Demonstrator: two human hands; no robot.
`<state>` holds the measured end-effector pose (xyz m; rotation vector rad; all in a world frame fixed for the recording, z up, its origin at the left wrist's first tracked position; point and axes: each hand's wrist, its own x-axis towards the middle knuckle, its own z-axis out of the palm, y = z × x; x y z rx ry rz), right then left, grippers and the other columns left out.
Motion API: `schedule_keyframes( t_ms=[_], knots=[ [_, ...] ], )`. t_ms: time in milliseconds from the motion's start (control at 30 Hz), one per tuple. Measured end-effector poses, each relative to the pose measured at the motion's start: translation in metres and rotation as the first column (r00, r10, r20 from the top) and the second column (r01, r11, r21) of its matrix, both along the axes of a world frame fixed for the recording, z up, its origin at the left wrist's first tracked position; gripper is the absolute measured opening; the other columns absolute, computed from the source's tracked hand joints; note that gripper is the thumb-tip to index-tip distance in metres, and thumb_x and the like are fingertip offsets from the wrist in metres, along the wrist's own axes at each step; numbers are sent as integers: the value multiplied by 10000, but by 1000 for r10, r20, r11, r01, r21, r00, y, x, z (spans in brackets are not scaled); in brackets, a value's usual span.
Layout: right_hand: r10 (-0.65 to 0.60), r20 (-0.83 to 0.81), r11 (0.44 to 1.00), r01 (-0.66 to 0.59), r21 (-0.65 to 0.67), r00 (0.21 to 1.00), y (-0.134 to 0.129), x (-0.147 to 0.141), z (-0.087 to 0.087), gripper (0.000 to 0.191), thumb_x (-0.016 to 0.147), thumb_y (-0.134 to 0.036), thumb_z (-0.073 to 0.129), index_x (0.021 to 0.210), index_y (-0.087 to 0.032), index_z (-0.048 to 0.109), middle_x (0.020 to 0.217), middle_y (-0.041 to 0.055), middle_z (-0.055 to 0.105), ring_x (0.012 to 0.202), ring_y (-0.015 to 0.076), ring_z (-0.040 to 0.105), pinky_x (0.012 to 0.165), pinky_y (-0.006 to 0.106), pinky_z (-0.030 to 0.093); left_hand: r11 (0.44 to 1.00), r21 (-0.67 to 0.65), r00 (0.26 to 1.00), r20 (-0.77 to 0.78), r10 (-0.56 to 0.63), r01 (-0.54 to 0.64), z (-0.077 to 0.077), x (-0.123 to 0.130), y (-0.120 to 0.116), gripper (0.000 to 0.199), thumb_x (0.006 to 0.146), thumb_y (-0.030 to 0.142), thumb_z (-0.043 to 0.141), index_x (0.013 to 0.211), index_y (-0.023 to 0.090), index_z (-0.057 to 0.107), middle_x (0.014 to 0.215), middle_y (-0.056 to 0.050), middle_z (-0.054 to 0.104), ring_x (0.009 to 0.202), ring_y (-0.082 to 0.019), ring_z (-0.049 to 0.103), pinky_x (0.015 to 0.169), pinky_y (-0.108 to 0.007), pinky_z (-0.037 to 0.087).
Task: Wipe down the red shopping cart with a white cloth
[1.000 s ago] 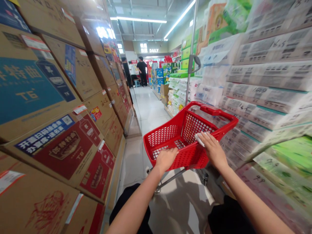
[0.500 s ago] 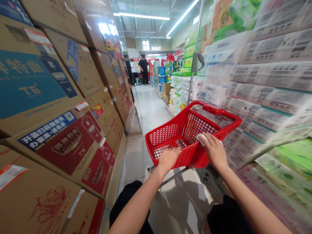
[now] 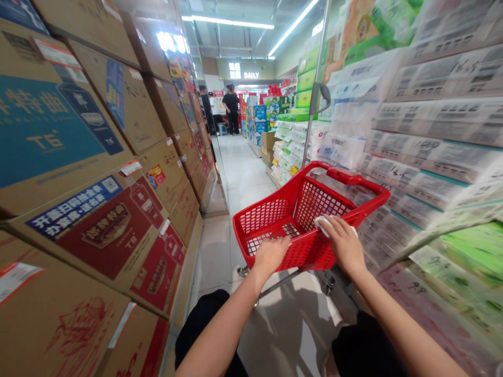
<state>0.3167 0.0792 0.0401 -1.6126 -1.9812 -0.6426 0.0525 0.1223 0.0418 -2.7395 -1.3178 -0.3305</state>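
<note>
Red shopping cart [image 3: 310, 252] sits just ahead, under your hands: your left hand [image 3: 272, 254] curls its fingers over the near rim; your right hand [image 3: 346, 243] presses a white cloth [image 3: 323, 225] there.

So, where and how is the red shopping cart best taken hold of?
The handle of the red shopping cart looks best, probably approached from picture right: the raised bar has an open gap before the basket, leaving room for fingers to wrap it.

A red shopping cart [image 3: 304, 251] stands on a glossy, pale tiled floor [image 3: 245, 173]; well beyond the cart, a person in black [image 3: 231, 107] stands near a blue stool [image 3: 222, 127].
</note>
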Motion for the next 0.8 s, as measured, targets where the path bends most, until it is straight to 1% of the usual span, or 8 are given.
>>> schedule_keyframes(
  t_ms=[100, 167, 267, 367, 433, 533, 667, 800],
  knots=[
    [102, 2, 993, -102, -52, 995, -5, -41, -12, 680, 954, -128, 439, 1583, -359, 324, 1560, 34, 485, 1404, 268, 449, 1085, 500, 462, 1000, 0, 1000, 0, 9, -9, 0, 2, 0, 259, 1085, 342, 363, 1117, 211, 584, 957, -66, 732, 834, -212, 733, 737, -300, 529],
    [162, 7, 984, -161, -83, 987, -8, -50, -13, 709, 953, -125, 430, 1599, -369, 274, 1580, 28, 458, 1417, 254, 439, 1085, 492, 468, 1000, -1, 1000, -3, 12, -12, 1, 2, 0, 268, 1088, 337, 346, 1110, 214, 583, 960, -68, 731, 819, -214, 732, 729, -307, 531],
    [219, 35, 969, -214, -123, 975, -9, -23, -3, 696, 964, -139, 428, 1603, -361, 266, 1583, 18, 453, 1418, 236, 447, 1123, 477, 443, 1000, -6, 1000, -4, 11, -12, 3, 0, -1, 260, 1085, 341, 356, 1093, 214, 584, 955, -67, 732, 819, -212, 732, 731, -305, 531],
    [120, -3, 990, -120, -69, 993, -7, 18, 7, 650, 980, -153, 414, 1589, -357, 309, 1574, 20, 466, 1414, 244, 457, 1144, 499, 417, 1000, -14, 1000, 4, 11, -11, 3, 1, -2, 262, 1083, 362, 367, 1086, 212, 583, 948, -68, 733, 825, -206, 731, 743, -297, 528],
    [35, -50, 999, -37, -28, 998, -7, 28, 7, 641, 979, -147, 404, 1579, -360, 331, 1576, 27, 463, 1427, 258, 443, 1125, 519, 431, 1000, -19, 1000, 15, 15, -15, 3, 3, -3, 278, 1084, 377, 358, 1087, 212, 581, 937, -67, 734, 820, -207, 731, 746, -298, 527],
    [13, -79, 999, -16, -35, 997, -12, 2, -2, 659, 974, -141, 398, 1582, -383, 315, 1584, 28, 449, 1449, 266, 416, 1091, 543, 453, 1000, -19, 999, 33, 19, -18, 3, 4, -5, 301, 1077, 427, 364, 1108, 213, 573, 966, -70, 735, 841, -219, 731, 751, -306, 529],
    [163, -36, 975, -166, -148, 986, -21, -51, -13, 661, 999, -168, 379, 1607, -386, 235, 1612, 18, 400, 1479, 232, 373, 1101, 505, 451, 1000, -3, 999, 38, -6, 6, 4, 0, -6, 316, 1067, 451, 388, 1180, 214, 564, 1050, -82, 731, 904, -225, 725, 776, -306, 528],
    [234, 21, 954, -225, -197, 972, -21, -41, -6, 660, 1003, -157, 370, 1604, -396, 234, 1621, -10, 383, 1475, 196, 380, 1106, 447, 452, 1000, 2, 1000, 24, -5, 5, 7, -8, -6, 316, 1075, 425, 373, 1183, 207, 575, 1065, -89, 731, 915, -217, 722, 774, -294, 525]
  ],
)
